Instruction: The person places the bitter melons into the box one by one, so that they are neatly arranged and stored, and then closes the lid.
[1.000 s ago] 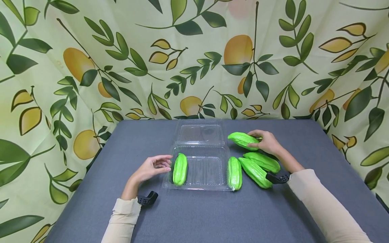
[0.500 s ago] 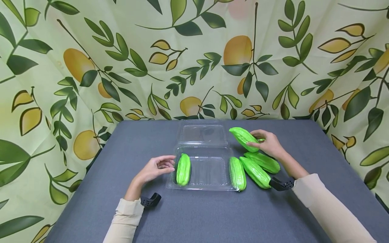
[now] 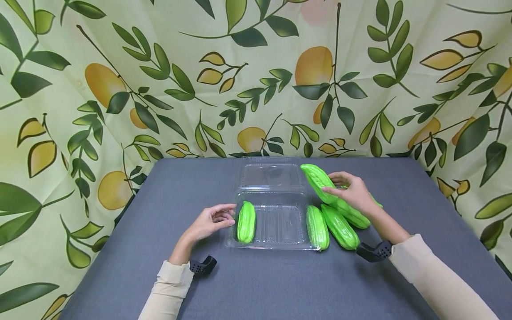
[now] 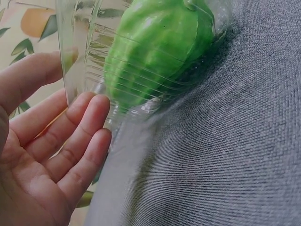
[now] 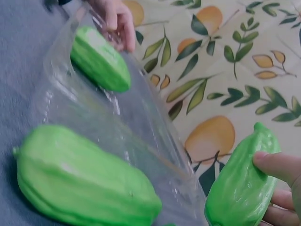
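Note:
A green bitter melon is held up by my right hand, which grips it between thumb and fingers, its far end tilted up over the back right of the clear plastic clamshell container. Inside the container, along its left wall, lies another bitter melon. My left hand is at the container's left side with loosely bent fingers; in the left wrist view its fingertips are right at the clear wall. Another bitter melon lies along the container's right wall.
Further bitter melons lie on the grey cloth-covered table right of the container, partly below my right forearm. The container's lid lies folded back towards the patterned backdrop.
My right hand has lifted its bitter melon, and the far end now points upward. The container, with the melon in it, has slid right together with my left hand. The melon by its right wall shifted too.

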